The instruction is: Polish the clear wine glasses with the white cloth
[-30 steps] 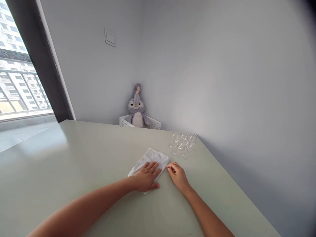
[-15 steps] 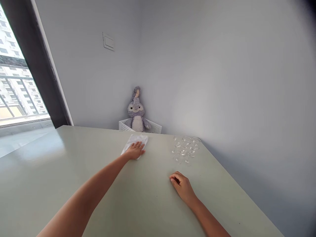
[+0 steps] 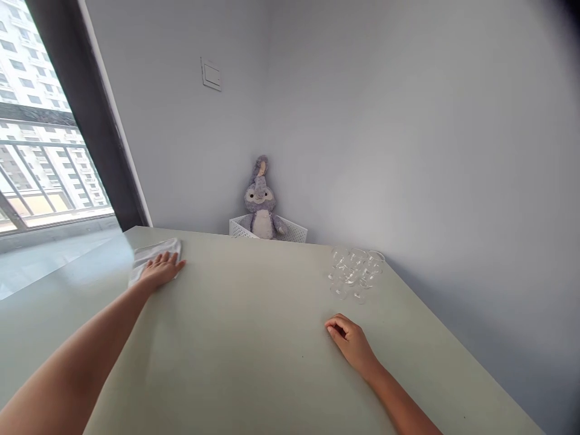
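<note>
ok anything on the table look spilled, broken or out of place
Nothing stands out: the clear stemmed glasses cluster at the far right, and the white cloth lies under the left hand. Only tiny dark specks dot the pale green tabletop.

cloth [image 3: 145, 254] left, glasses [image 3: 350, 275] right on table [image 3: 240, 308]; behind, toy [image 3: 261, 208] in basket [image 3: 294, 232].

Your head camera, looking forward and down over the table [image 3: 235, 338] from its near side, facing the wall corner [image 3: 267, 90] at 12 o'clock, window [image 3: 49, 169] at 10, close above your forearms, your left hand [image 3: 162, 270] at 8, your right hand [image 3: 351, 342] at 5
</note>
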{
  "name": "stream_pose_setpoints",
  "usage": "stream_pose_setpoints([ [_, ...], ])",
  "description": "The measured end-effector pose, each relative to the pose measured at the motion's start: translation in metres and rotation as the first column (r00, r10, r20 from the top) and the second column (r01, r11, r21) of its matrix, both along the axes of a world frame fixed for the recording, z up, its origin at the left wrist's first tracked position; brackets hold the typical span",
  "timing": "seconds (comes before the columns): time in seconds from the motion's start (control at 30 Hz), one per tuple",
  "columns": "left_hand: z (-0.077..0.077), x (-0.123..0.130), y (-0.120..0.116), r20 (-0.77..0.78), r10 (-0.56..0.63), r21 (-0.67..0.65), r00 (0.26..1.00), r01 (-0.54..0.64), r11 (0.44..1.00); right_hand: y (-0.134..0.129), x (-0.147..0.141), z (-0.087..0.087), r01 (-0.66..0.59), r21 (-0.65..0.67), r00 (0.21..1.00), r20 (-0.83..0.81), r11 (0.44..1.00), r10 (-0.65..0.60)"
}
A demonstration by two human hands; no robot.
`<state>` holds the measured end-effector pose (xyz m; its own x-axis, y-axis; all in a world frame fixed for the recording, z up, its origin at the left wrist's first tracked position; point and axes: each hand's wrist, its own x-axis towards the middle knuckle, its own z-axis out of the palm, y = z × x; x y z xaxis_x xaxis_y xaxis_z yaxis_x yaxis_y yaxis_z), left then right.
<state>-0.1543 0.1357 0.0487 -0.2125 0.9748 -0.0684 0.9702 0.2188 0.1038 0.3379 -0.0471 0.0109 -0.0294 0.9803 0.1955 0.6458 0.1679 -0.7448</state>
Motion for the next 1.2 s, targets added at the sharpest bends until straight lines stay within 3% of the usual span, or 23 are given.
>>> stream_pose_setpoints([
  [0.13, 0.006, -0.055, -0.033, -0.034, 0.206, -0.016, 0.978, -0.206, 0.978, -0.002, 0.001, 0.0, 0.004, -0.002, 1.0, 0.008, 1.0, -0.004],
  [0.23, 0.005, -0.086, -0.05, -0.066, 0.423, 0.015, 0.904, -0.423, 0.906, -0.001, 0.001, -0.001, 0.009, 0.004, 1.0, 0.02, 1.0, -0.009],
  [0.37, 0.001, -0.1, -0.05, -0.058, 0.663, 0.037, 0.747, -0.662, 0.749, 0.002, -0.001, -0.003, 0.009, 0.007, 1.0, 0.027, 1.0, -0.01],
  [0.43, -0.001, -0.092, -0.047, -0.039, 0.674, 0.026, 0.738, -0.673, 0.739, 0.004, -0.003, -0.003, 0.013, 0.009, 1.0, 0.017, 1.0, -0.013],
  [0.5, -0.001, -0.074, -0.047, -0.017, 0.581, 0.019, 0.814, -0.581, 0.814, 0.006, -0.004, -0.004, 0.025, 0.01, 1.0, 0.013, 1.0, -0.025],
  [0.57, -0.002, -0.048, -0.051, -0.001, 0.38, 0.035, 0.925, -0.38, 0.925, 0.007, -0.006, -0.004, 0.036, 0.004, 0.999, 0.019, 0.999, -0.036],
  [0.63, -0.004, -0.017, -0.055, -0.01, 0.126, 0.073, 0.992, -0.125, 0.989, 0.008, -0.007, -0.004, 0.037, -0.002, 0.999, 0.026, 0.999, -0.037],
  [0.73, -0.01, 0.033, -0.06, -0.008, -0.07, 0.089, 0.998, 0.07, 0.994, 0.007, -0.007, -0.003, 0.029, -0.01, 0.999, 0.04, 1.0, -0.029],
  [0.83, -0.018, 0.082, -0.067, 0.006, -0.279, 0.095, 0.96, 0.277, 0.956, 0.006, -0.005, -0.001, 0.014, -0.017, 0.999, 0.042, 1.0, -0.014],
  [0.93, -0.024, 0.13, -0.089, 0.027, -0.479, 0.094, 0.877, 0.475, 0.875, 0.005, -0.004, 0.0, -0.006, -0.015, 0.999, 0.037, 1.0, 0.007],
  [1.03, -0.025, 0.173, -0.131, 0.06, -0.653, 0.075, 0.755, 0.649, 0.757, 0.005, -0.003, 0.0, -0.027, 0.002, 0.999, 0.036, 1.0, 0.027],
  [1.07, -0.024, 0.185, -0.15, 0.079, -0.719, 0.061, 0.69, 0.717, 0.695, 0.005, -0.003, 0.0, -0.029, 0.007, 0.999, 0.037, 1.0, 0.029],
  [1.13, -0.021, 0.204, -0.189, 0.126, -0.874, 0.065, 0.468, 0.876, 0.479, 0.005, -0.003, -0.002, -0.028, 0.014, 0.998, 0.048, 0.999, 0.028],
  [1.2, -0.016, 0.214, -0.226, 0.139, -0.955, 0.113, 0.264, 0.953, 0.28, 0.005, -0.002, -0.003, -0.032, 0.021, 0.997, 0.067, 0.999, 0.031],
])
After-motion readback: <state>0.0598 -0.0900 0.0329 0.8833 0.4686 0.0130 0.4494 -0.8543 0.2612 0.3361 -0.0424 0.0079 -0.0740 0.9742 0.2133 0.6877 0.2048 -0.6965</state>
